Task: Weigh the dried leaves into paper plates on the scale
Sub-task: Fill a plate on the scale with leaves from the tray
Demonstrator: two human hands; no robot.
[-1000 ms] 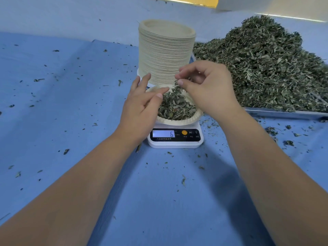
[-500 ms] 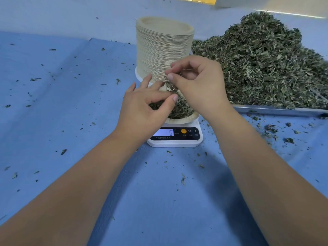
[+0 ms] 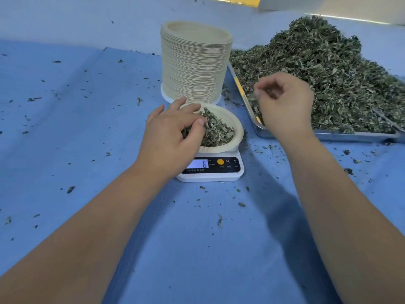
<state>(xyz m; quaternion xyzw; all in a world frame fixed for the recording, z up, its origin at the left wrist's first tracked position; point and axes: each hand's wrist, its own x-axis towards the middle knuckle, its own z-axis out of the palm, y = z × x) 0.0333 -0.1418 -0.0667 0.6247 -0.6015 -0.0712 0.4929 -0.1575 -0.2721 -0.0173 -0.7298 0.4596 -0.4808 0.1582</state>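
A paper plate [image 3: 234, 126] holding dried leaves [image 3: 215, 130] sits on the white digital scale [image 3: 210, 170], whose display reads 6. My left hand [image 3: 173, 137] rests over the plate's left side, fingertips in the leaves. My right hand [image 3: 285, 104] hovers over the front left corner of the metal tray [image 3: 328, 135], fingers curled and pinching a few bits of leaf; it is blurred. A big heap of dried leaves [image 3: 324, 73] fills that tray.
A tall stack of paper plates [image 3: 194, 62] stands just behind the scale. Blue cloth [image 3: 76, 139] covers the table, with leaf crumbs scattered over it, thickest around the scale and the tray.
My right hand has left the plate and moved right to the tray with a pinch of leaves. My left hand stays at the plate. The scale still reads 6.
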